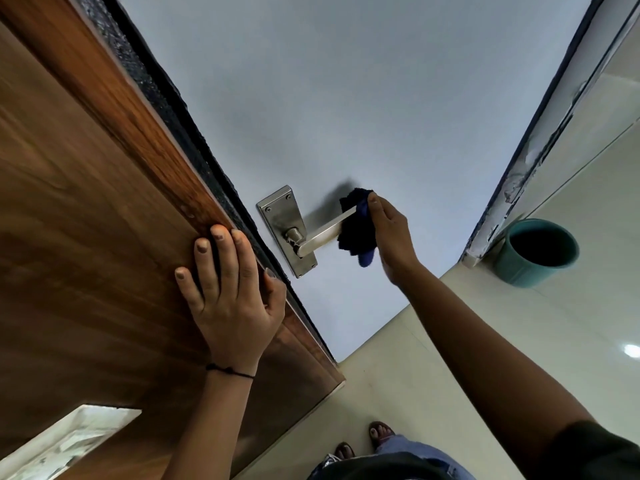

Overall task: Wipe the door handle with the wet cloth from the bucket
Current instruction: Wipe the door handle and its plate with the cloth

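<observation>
A steel lever door handle point(320, 235) on a steel backplate point(278, 216) sticks out from the pale grey door point(346, 98). My right hand point(391, 233) grips a dark blue cloth point(358, 230) wrapped around the outer end of the lever. My left hand point(228, 292) lies flat, fingers spread, on the brown wooden panel point(86, 237) beside the door's edge. A teal bucket point(536, 254) stands on the floor to the right, near the foot of the door frame.
A dark rubber strip point(194, 133) runs along the door's edge between wood and grey face. Cream floor tiles point(433, 358) spread below. My feet point(381, 433) and jeans show at the bottom. A pale tiled wall point(609, 133) rises at right.
</observation>
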The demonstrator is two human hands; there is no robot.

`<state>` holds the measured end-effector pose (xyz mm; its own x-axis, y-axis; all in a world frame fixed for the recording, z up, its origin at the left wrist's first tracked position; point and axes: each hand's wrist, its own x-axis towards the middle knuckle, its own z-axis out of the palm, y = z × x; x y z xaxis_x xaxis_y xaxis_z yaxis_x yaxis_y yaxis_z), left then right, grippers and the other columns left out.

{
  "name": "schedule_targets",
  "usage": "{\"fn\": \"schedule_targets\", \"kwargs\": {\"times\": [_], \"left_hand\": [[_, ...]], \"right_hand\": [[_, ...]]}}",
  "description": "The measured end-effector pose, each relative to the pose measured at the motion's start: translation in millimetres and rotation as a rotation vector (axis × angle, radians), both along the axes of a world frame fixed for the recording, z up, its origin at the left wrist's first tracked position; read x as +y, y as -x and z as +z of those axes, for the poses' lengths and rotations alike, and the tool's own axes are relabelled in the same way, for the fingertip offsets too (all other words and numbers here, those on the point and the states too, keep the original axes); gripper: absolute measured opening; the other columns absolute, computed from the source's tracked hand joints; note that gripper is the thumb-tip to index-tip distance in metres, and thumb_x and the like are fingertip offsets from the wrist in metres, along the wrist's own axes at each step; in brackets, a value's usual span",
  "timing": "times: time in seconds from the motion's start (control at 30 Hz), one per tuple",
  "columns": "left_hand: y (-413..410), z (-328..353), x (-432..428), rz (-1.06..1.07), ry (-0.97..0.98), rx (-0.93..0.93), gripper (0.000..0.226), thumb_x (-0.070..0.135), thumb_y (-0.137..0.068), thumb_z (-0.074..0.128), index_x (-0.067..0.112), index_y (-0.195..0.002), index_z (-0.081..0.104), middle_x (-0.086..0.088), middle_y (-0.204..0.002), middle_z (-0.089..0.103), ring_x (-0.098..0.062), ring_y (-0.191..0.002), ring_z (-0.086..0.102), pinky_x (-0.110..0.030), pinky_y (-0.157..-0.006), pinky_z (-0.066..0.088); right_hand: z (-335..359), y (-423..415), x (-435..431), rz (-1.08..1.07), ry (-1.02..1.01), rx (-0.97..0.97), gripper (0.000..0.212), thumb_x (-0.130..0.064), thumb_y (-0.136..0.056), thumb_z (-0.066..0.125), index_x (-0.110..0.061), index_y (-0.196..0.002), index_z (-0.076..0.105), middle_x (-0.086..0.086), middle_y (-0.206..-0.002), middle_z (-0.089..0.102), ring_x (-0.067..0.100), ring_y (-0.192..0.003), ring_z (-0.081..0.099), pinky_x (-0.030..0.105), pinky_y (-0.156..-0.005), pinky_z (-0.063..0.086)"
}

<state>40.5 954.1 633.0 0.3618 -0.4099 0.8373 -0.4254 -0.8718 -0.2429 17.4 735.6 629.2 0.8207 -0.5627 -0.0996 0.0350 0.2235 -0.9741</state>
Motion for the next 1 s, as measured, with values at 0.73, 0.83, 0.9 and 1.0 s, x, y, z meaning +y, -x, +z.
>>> {"fn": "schedule_targets", "kwargs": {"times": [0.73, 0.83, 0.9, 1.0], "left_hand": [[2.5, 1.5, -1.4, 0.032, -0.028, 0.009, 0.081, 0.026, -0.086, 0.048, 0.007, -0.151, 0.004, -0.020, -0.149, 0.022, -0.019, -0.148, -0.013, -0.041, -0.119, -0.010], [2.7, 1.6, -0.8, 0.034, -0.030, 0.014, 0.082, 0.026, -0.085, 0.049, 0.006, -0.151, 0.004, -0.020, -0.149, 0.022, -0.019, -0.148, -0.013, -0.041, -0.119, -0.010], [3.0, 2.0, -0.6, 0.033, -0.029, 0.016, 0.083, 0.026, -0.085, 0.050, 0.007, -0.151, 0.004, -0.020, -0.148, 0.022, -0.019, -0.148, -0.013, -0.041, -0.119, -0.010], [3.0, 4.3, 0.2, 0.029, -0.046, 0.019, 0.083, 0.026, -0.085, 0.050, 0.007, -0.151, 0.003, -0.019, -0.149, 0.021, -0.020, -0.148, -0.014, -0.041, -0.119, -0.010]], "right_hand": [[-24.5, -4.4, 86.1, 0.037, -0.538, 0.033, 0.043, -0.032, -0.105, 0.026, -0.013, -0.140, 0.043, 0.011, -0.141, 0.051, 0.028, -0.128, 0.050, 0.053, -0.104, 0.044], [-22.9, -1.4, 84.0, 0.067, -0.489, 0.047, 0.042, -0.029, -0.105, 0.026, -0.011, -0.139, 0.044, 0.012, -0.139, 0.052, 0.025, -0.121, 0.053, 0.049, -0.099, 0.048], [-19.6, -2.2, 74.6, 0.061, -0.467, 0.048, 0.042, -0.026, -0.105, 0.027, -0.008, -0.138, 0.046, 0.014, -0.138, 0.053, 0.025, -0.116, 0.054, 0.048, -0.093, 0.051], [-14.8, -6.9, 54.6, -0.018, -0.483, 0.034, 0.042, -0.027, -0.105, 0.029, -0.007, -0.134, 0.051, 0.015, -0.135, 0.056, 0.026, -0.113, 0.056, 0.049, -0.088, 0.053]]}}
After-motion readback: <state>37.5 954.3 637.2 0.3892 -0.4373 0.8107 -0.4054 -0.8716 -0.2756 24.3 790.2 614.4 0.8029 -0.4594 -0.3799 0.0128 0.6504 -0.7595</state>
